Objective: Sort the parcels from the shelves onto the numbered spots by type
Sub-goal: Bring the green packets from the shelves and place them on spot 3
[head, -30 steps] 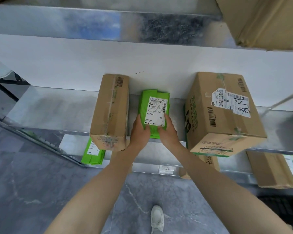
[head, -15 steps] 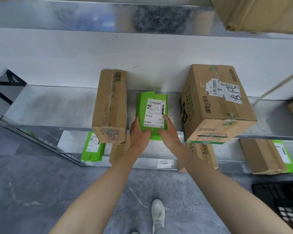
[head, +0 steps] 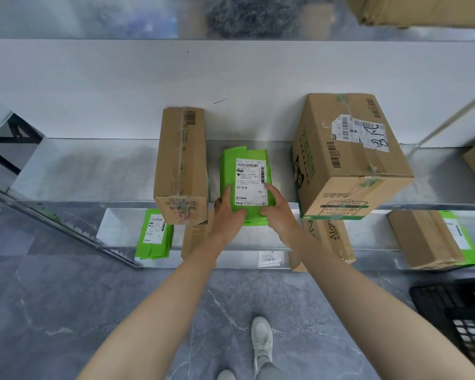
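Green mailer [head: 247,179] lay flat, label up, just right of the narrow box [head: 181,165], with a small gap between them. Left hand [head: 228,215] and right hand [head: 279,215] each gripped its near end, thumbs on top at the label's lower corners. The fingers underneath were hidden.

Long axis ran front to back, parallel to the narrow box's long side. The label's top pointed at the wall and the near end sat about level with that box's front face.

Suggested: pull straight back along that axis and keep it level. It looked like a soft bag, so support it from below. Don't drift left into the narrow box.
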